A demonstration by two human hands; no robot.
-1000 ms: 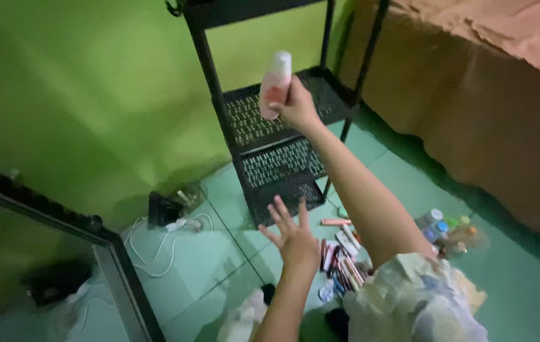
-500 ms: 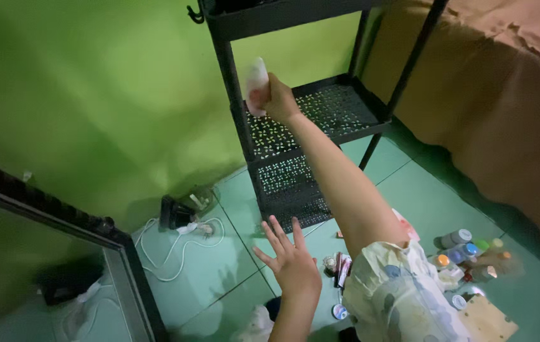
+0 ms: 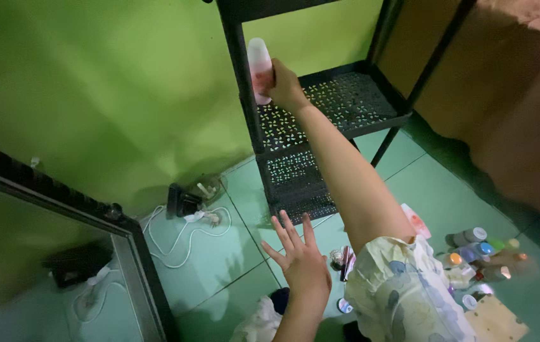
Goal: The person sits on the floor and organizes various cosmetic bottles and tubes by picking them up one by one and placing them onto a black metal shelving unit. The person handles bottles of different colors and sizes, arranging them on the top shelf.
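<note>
- The right hand (image 3: 286, 85) is wrapped tight around a white and pink bottle (image 3: 260, 68); the left hand (image 3: 302, 263) hangs free, fingers spread.
- Best to keep the bottle straight up and set it down gently.
- The bottle sits up by the black shelf (image 3: 340, 101), maybe just above it, far from the left hand.

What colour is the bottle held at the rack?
White bottle with a red-pink lower part; head view.
</note>
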